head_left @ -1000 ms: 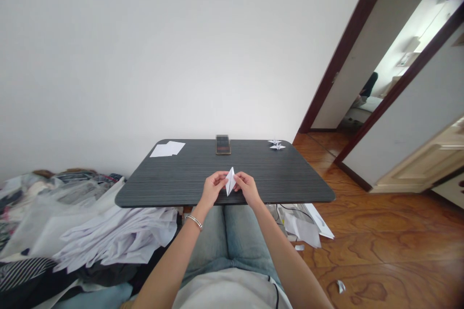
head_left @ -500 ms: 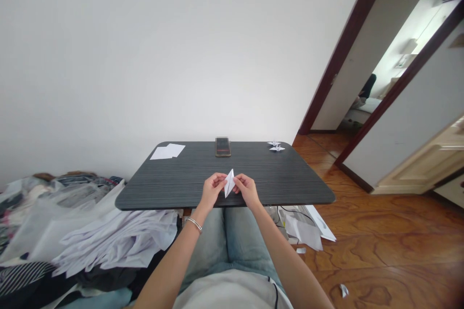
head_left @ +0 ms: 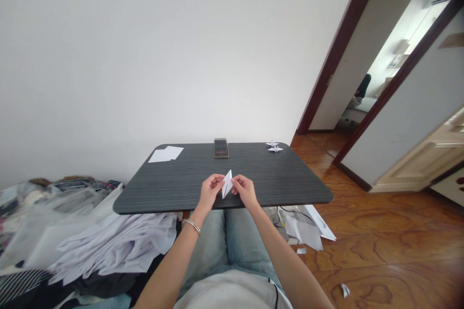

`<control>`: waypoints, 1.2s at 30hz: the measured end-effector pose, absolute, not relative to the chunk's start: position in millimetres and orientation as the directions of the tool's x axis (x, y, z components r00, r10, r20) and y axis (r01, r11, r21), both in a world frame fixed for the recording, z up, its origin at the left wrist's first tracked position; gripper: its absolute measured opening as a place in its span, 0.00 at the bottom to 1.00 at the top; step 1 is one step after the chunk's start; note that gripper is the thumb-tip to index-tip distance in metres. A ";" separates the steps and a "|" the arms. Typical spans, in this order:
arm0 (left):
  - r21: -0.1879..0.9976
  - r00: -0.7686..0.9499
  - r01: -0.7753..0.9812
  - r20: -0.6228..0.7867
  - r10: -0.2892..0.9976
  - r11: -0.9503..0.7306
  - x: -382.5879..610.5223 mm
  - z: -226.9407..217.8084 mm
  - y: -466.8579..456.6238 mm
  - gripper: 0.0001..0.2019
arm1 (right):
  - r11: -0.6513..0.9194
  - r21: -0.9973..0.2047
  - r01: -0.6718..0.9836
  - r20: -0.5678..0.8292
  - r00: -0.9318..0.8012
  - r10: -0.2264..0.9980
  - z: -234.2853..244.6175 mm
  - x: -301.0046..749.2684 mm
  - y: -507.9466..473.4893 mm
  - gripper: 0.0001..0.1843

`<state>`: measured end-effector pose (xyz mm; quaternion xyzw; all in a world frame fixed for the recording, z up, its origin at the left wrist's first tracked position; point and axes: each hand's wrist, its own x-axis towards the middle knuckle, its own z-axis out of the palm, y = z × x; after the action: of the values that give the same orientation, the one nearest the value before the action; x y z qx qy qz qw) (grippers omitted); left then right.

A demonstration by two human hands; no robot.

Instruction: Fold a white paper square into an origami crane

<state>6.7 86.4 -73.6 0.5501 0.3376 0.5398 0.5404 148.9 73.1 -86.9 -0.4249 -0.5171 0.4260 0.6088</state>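
Between my two hands is a small piece of white paper folded into a narrow diamond (head_left: 227, 184), tilted with its upper point leaning right. My left hand (head_left: 210, 189) pinches its left side between thumb and fingers. On the right side, my right hand (head_left: 244, 189) grips the paper's edge in the same way. Both hands hover over the front part of the dark wood-grain table (head_left: 166, 188). Fine creases in the paper are too small to make out.
Two white folded paper cranes (head_left: 275, 149) sit at the table's back right. A phone (head_left: 221, 148) lies at the back middle, white paper sheets (head_left: 166, 154) at the back left. Heaped clothes (head_left: 116, 246) flank the table's left; paper scraps (head_left: 344, 290) lie on the wooden floor.
The view has shifted slightly. Both hands keep their pinch on the folded paper, with hardly any visible change in its shape.
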 end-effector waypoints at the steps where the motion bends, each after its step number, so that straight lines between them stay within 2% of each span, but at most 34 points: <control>1: 0.959 0.189 -0.214 0.229 0.955 -0.188 6.7 -73.4 86.4 0.11 | 0.276 -0.958 -0.078 0.268 0.103 0.958 -87.1 148.9 73.3 0.12; 36: 0.954 0.195 -0.270 0.185 0.963 -0.128 6.3 -72.2 92.5 0.12 | 0.284 -0.958 -0.049 0.277 0.113 0.954 -84.7 144.2 75.1 0.14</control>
<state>6.3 92.5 -72.2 0.5215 0.3323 0.5405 0.5705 144.2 75.1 -84.7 -0.4330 -0.5225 0.4131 0.6073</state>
